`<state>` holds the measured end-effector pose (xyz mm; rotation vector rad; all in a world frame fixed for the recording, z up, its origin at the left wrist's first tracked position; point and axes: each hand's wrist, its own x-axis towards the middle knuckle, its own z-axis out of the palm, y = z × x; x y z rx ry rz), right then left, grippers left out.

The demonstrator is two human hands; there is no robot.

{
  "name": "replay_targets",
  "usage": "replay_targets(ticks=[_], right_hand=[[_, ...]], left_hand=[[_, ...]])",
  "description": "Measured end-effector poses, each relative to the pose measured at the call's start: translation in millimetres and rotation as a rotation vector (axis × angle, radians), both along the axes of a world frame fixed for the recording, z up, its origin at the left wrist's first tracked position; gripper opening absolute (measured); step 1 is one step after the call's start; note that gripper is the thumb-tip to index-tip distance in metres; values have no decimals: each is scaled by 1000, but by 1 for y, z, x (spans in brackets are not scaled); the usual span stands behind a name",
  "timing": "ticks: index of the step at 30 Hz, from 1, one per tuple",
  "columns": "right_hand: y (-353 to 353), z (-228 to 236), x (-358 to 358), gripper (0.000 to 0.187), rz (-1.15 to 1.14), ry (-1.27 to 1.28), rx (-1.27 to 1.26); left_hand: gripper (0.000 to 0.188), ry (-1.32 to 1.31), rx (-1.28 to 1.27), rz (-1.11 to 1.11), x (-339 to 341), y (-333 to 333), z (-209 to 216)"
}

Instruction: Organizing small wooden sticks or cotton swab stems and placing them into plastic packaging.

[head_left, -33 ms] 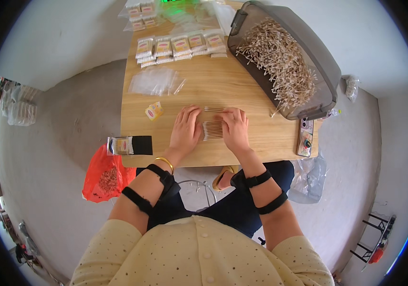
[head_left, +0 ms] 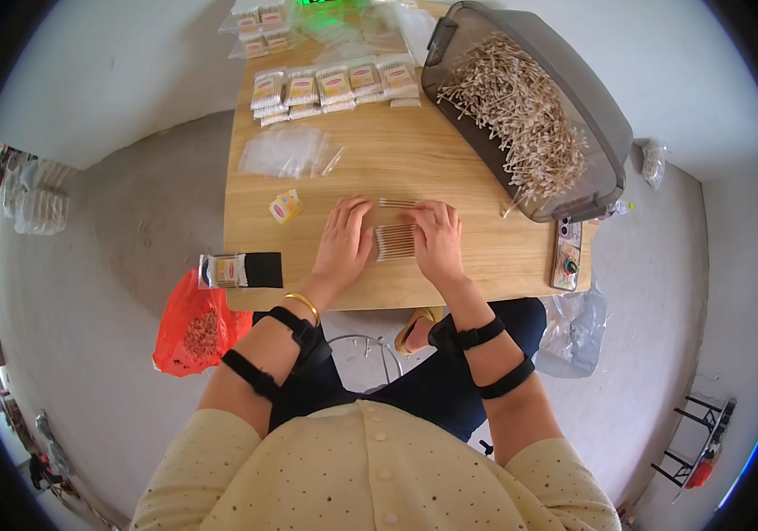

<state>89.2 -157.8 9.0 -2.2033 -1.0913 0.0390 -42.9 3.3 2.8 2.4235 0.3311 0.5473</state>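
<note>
Holding the left hand [head_left: 344,237] low over the wooden counter [head_left: 503,265] near the centre of the frame, bending its fingers and setting the thumb apart from them. Having a flat row of cotton swabs [head_left: 395,242] lying between both hands, and a few separate swabs [head_left: 395,203] lying just above in the frame, parallel to the row. Showing a loosely wide grip on the left, just beside the left ends of both groups. Placing the right hand [head_left: 439,239] slightly right of centre, covering the right ends of both groups with fingers and thumb in a narrower grip (being unable to tell a firm pinch from a light touch here). Wearing a yellow bangle [head_left: 303,305] on the left wrist and black straps [head_left: 505,378] around both forearms.

Showing a grey bin [head_left: 596,97] at the upper right of the frame, containing a loose heap of swabs [head_left: 521,124]. Showing filled packets [head_left: 335,87] in rows at upper centre-left, with clear bags [head_left: 277,152] lying below and a yellow card [head_left: 285,207] near the left hand. Seeing also a clear packet [head_left: 227,271] at the counter's left edge, a phone [head_left: 567,255] near the right edge, and a red bag [head_left: 175,323] at lower left.
</note>
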Motion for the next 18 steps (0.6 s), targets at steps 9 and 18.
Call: replay_targets(ticks=[9,18], right_hand=[[-26,-4,-22,79,95,-113,-194],[-12,-15,-48,90,96,-215,-399]], left_hand=[[92,365,347,10,-29,-31,-13],[98,358,334,62,-22,-38,-19]])
